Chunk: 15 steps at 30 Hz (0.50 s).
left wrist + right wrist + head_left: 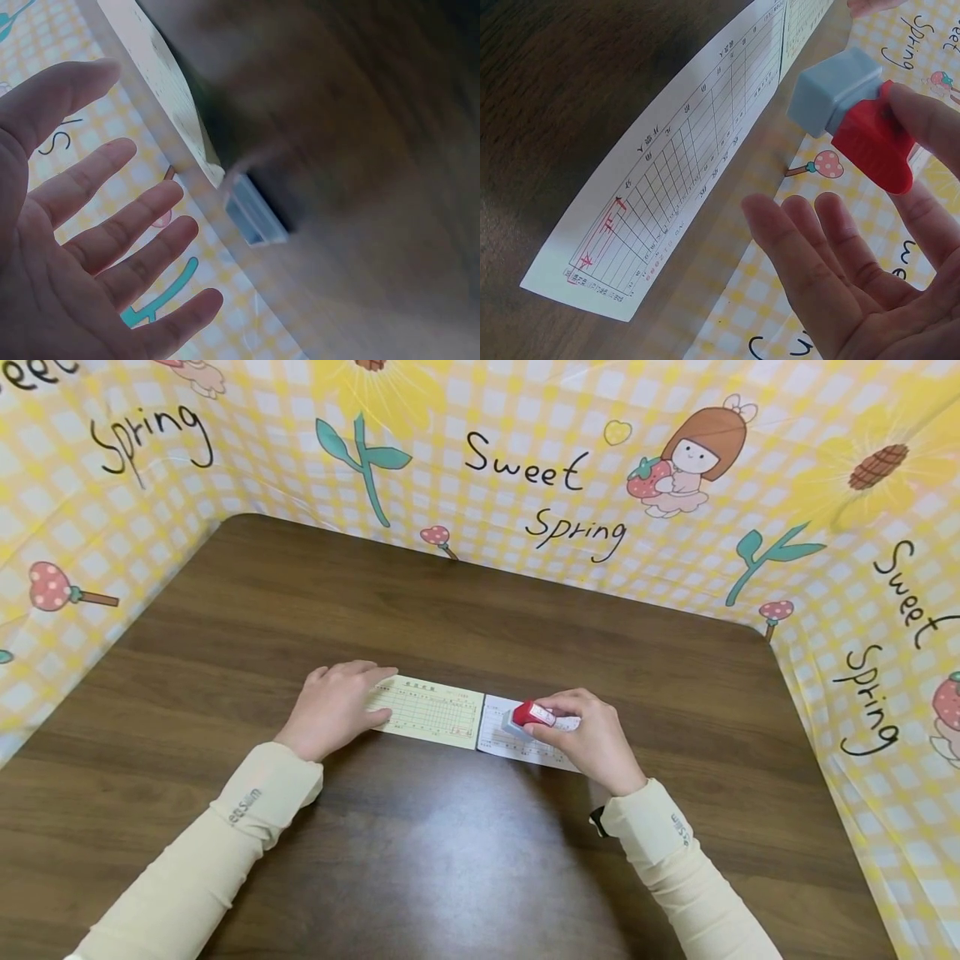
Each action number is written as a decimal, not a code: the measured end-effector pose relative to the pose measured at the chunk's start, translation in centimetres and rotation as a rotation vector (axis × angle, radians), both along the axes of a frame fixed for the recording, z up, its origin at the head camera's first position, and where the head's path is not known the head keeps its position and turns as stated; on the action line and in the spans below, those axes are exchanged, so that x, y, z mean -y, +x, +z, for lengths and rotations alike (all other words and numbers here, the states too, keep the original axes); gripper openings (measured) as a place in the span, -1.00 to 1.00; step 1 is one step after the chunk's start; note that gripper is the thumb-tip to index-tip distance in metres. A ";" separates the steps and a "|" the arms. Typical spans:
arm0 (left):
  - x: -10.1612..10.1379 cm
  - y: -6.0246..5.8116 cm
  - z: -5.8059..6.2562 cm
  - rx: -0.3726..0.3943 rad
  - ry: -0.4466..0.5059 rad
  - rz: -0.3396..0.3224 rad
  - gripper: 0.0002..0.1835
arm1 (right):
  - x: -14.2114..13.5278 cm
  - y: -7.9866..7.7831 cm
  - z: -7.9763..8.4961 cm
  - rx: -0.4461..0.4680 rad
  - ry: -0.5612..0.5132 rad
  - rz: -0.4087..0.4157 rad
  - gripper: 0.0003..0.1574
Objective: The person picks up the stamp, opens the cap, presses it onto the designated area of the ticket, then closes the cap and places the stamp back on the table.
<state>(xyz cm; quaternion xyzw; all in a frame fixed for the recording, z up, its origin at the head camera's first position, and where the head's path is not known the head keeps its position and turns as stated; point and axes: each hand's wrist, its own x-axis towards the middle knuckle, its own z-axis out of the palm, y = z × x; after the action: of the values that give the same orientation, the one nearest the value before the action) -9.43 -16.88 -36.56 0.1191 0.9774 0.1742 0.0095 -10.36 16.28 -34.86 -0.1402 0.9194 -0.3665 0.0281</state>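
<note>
A pad of printed forms lies open on the table, a pale yellow sheet (pixel 431 710) on the left and a white sheet (pixel 495 735) on the right. My left hand (pixel 337 706) is at the yellow sheet's left end; in the left wrist view its fingers (pixel 124 232) are spread and hold nothing. Over the white sheet, my right hand (pixel 592 735) pinches a red stamp (pixel 534 713). A grey-blue cap (pixel 836 90) covers the stamp's end in the right wrist view. Red boxed marks show on both sheets.
The dark wooden table (pixel 450 860) extends around the pad. A yellow checked cloth (pixel 525 410) with printed flowers and words stands along its back and sides. A black band (pixel 598 820) sits at my right wrist.
</note>
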 end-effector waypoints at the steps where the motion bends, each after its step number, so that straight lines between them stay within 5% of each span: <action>1: 0.1 0.0 0.0 -0.002 -0.002 0.001 -0.40 | 0.0 0.0 0.0 0.001 -0.001 -0.001 -0.64; 15: 2.1 0.4 -0.1 0.015 -0.006 0.030 -0.38 | 0.1 0.0 -0.2 0.009 -0.017 -0.003 -0.65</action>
<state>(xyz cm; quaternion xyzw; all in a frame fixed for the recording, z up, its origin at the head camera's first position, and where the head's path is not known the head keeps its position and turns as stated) -9.07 -18.96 -36.64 0.1031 0.9795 0.1723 0.0145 -10.35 16.20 -35.06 -0.1375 0.9162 -0.3750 0.0304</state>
